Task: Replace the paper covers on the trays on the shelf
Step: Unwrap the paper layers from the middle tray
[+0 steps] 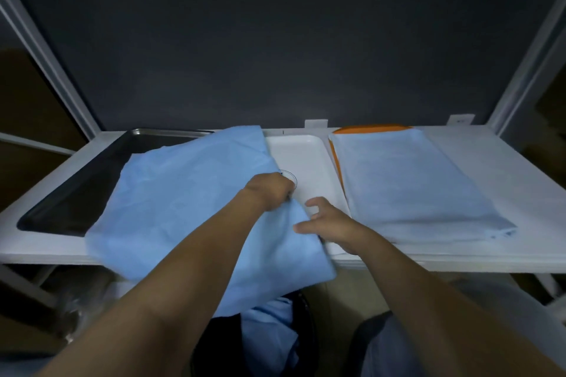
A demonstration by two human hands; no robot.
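A large light-blue paper cover (190, 202) lies crumpled across the shelf's left and middle, draped over part of a dark metal tray (76, 190) and the left side of a white tray (306, 159); its lower edge hangs past the shelf front. My left hand (271, 190) grips a bunched fold of this cover over the white tray. My right hand (329, 222) hovers just right of it with fingers spread, touching the cover's edge. On the right, an orange tray (337, 159) carries a flat folded pale-blue cover (416, 184).
The white shelf (505, 180) has grey upright posts at both sides and a dark wall behind. Below the front edge, more blue paper (269, 337) sits in a dark bin. Bare shelf surface shows at the far right.
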